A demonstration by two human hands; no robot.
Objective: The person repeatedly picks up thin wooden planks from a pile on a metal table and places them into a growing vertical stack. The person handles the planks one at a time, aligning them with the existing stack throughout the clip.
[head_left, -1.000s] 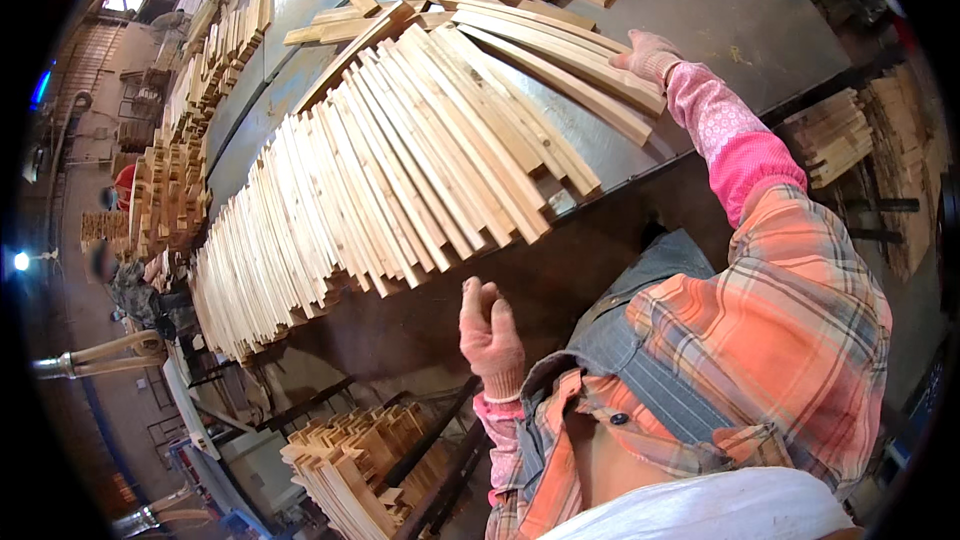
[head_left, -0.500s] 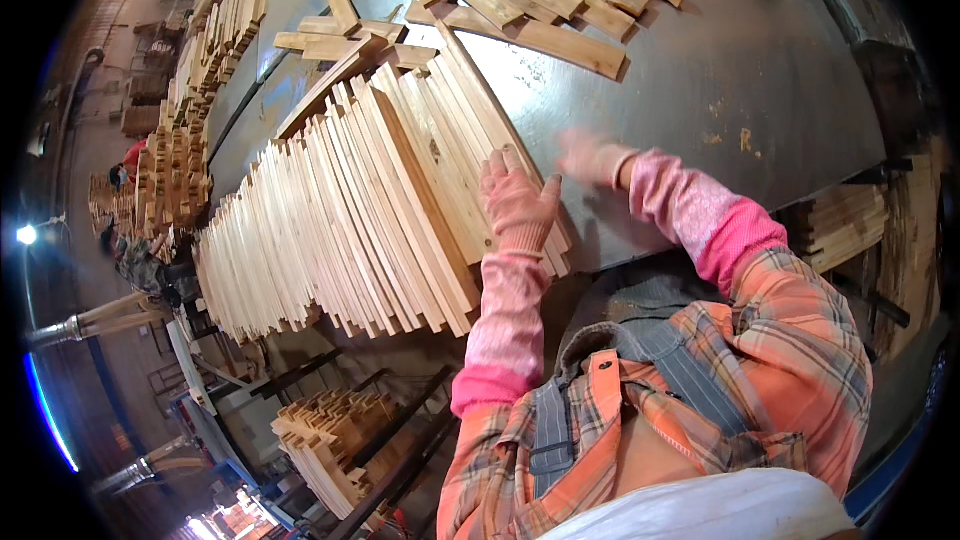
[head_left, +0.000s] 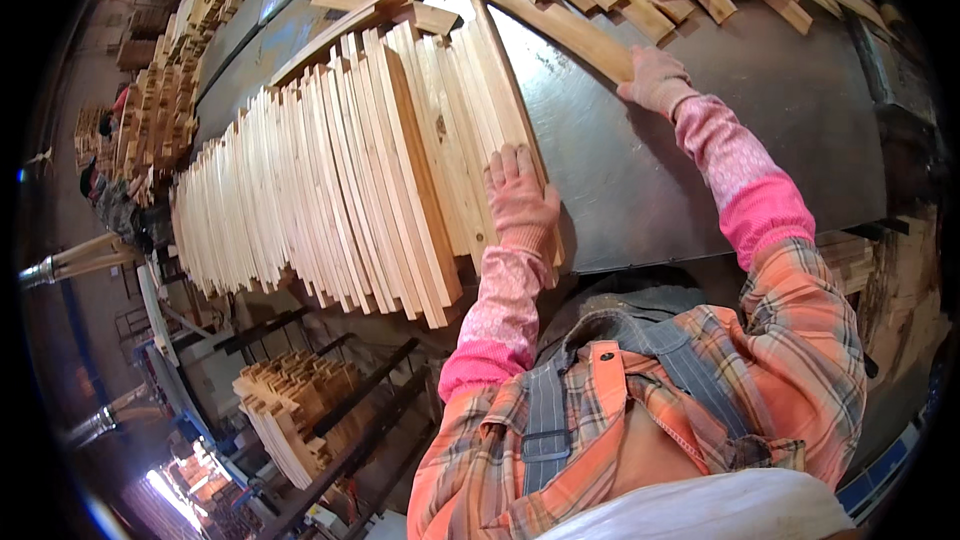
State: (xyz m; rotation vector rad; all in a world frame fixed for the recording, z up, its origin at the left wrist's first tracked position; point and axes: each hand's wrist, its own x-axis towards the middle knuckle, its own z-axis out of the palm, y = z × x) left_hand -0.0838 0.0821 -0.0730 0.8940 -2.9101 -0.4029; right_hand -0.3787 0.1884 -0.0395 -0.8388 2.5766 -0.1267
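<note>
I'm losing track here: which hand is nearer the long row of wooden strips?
The left. The left hand lies on the right-hand end of the row of strips; the right hand is off to the right, at the near end of a loose board.

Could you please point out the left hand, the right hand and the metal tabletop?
Left hand (head_left: 523, 204), head view: back of the hand.
Right hand (head_left: 660, 81), head view: back of the hand.
Metal tabletop (head_left: 630, 185), head view: bare part of its surface.
</note>
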